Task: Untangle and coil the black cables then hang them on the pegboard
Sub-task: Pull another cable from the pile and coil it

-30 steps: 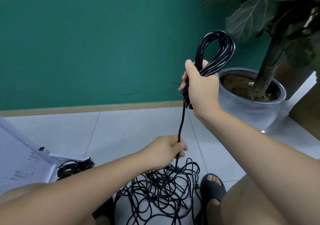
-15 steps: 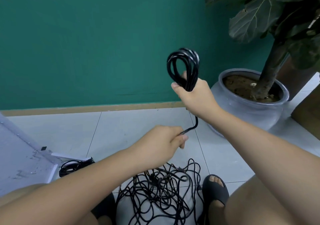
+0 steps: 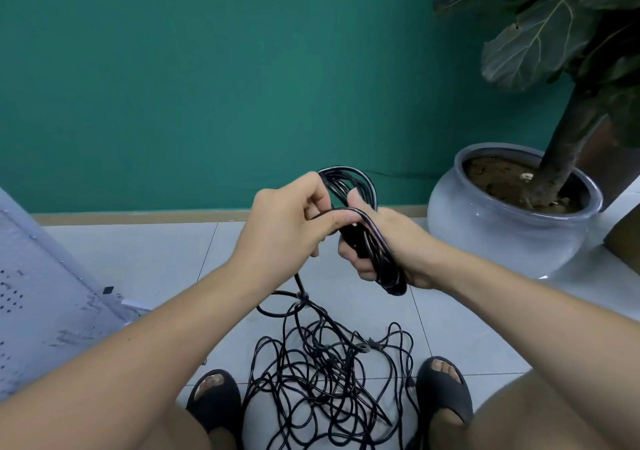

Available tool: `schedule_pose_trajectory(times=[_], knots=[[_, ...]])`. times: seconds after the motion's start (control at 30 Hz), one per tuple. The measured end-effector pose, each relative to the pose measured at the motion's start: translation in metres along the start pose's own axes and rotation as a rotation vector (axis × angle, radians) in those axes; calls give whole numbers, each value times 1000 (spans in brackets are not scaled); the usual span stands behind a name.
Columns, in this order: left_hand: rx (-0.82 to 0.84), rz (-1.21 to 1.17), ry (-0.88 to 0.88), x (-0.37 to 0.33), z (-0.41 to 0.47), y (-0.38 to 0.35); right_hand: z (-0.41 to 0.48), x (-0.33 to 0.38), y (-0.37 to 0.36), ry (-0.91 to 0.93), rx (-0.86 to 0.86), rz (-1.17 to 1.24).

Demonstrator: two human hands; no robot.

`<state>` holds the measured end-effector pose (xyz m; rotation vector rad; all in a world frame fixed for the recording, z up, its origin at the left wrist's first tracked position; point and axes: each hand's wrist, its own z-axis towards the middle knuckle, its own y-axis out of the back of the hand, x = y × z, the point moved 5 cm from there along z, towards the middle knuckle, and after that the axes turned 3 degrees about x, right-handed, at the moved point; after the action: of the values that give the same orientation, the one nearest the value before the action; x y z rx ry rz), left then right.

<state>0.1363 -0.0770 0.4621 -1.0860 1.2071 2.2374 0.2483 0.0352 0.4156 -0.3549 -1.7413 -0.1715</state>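
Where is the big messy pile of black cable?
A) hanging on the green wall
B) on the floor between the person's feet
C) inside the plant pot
B: the tangled cable lies on the floor between the two sandalled feet.

The right hand [image 3: 388, 245] gripped a coil of black cable [image 3: 367, 227], its loops rising above the thumb. The left hand [image 3: 287, 227] pinched a strand laid across the coil. That strand dropped to a tangled heap of cable [image 3: 329, 380] on the tiled floor [image 3: 138, 259] between two sandalled feet [image 3: 445, 389].
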Motion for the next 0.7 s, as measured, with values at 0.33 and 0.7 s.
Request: schedule_pose_trajectory(times=[0.33, 0.7], knots=[[-92, -112, -22, -10, 0, 11, -14, 14, 8, 73, 219, 5], [84, 163, -154, -12, 6, 0, -12, -8, 6, -199, 87, -873]])
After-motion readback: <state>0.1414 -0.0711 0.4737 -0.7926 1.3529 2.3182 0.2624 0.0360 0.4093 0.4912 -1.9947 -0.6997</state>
